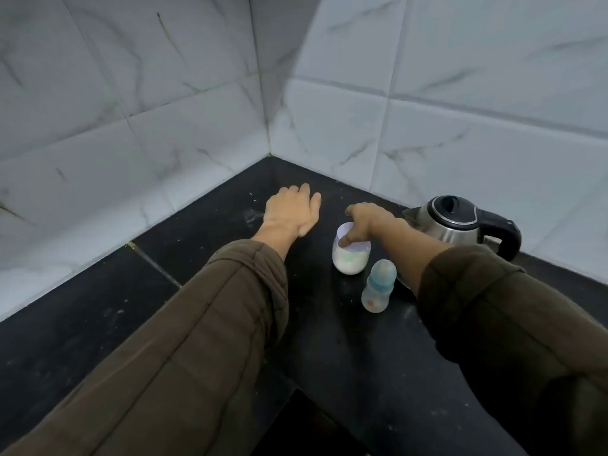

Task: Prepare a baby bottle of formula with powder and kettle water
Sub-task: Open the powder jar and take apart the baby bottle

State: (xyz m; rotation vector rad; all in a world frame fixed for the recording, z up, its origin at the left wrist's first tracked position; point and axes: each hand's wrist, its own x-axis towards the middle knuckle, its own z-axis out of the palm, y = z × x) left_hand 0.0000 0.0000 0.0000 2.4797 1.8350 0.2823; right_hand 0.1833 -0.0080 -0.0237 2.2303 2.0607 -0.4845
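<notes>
The right hand (365,222) dips its fingers into the powder jar (350,261) on the worktop (197,245); whether its grip pinches anything cannot be told. Left of the jar the left hand (291,210) lies flat, grip spread. The baby bottle (378,286) stands just in front of the jar, the kettle (454,225) to the jar's right.

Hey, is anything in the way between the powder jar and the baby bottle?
Nothing stands on the counter between the powder jar and the baby bottle; they stand close together. But the bottle's domed cap is on, covering its mouth.
</notes>
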